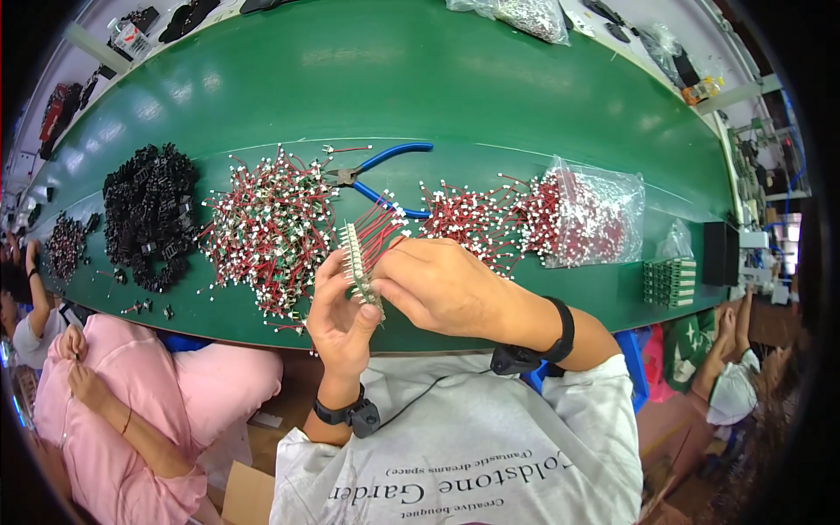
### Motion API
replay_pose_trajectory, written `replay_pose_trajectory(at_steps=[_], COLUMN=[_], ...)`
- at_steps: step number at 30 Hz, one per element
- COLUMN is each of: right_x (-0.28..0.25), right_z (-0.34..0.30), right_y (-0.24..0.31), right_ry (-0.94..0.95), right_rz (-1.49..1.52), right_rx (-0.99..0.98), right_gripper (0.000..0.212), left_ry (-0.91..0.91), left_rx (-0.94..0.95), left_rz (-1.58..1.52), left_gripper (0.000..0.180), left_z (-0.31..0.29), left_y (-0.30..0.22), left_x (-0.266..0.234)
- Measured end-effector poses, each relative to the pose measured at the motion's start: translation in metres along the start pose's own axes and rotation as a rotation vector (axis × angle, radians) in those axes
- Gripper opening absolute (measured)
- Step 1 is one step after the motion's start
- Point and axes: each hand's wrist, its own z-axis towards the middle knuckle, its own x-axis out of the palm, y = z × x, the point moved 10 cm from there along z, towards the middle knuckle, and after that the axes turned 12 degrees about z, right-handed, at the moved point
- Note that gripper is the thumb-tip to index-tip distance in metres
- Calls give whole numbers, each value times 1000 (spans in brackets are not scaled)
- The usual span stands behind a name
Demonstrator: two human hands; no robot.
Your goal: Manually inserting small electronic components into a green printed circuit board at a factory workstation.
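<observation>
Upright in front of my body, a strip of small circuit boards [353, 254] with a row of white connectors is gripped between the thumb and fingers of my left hand [337, 319]. Red wires with white plugs [378, 229] fan out from its far side. My right hand [446, 284] is closed in a pinch against the near part of the strip, and its fingertips hide what they hold. Left of the strip lies a heap of small boards with red wires [271, 232]. Beyond my hands are blue-handled cutting pliers [385, 159], their handles spread.
A pile of black plastic parts [150, 214] sits farther left. To the right are loose red-wired plugs [464, 214] and a clear bag of them [599, 219]. Stacked board strips [669, 282] stand near a black box [720, 254]. A person in pink [131, 394] sits close on my left.
</observation>
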Motion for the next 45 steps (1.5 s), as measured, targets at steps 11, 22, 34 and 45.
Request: replay_pose_trajectory(at_steps=[11, 22, 34, 45], right_x=[-1, -25, -40, -40], right_z=[-4, -30, -33, -23], right_y=[-21, -62, -74, -71], right_ry=[-83, -152, -225, -236], right_rz=[175, 347, 243, 125], right_rx=[88, 274, 352, 191], right_gripper=[13, 27, 8, 9], left_ry=[-36, 39, 2, 21], left_rx=[-38, -350, -549, -506], left_rz=[-14, -626, -295, -272], left_gripper=[49, 66, 47, 47], left_z=[-4, 15, 17, 10], left_y=[16, 14, 20, 15], left_x=[-4, 28, 43, 47])
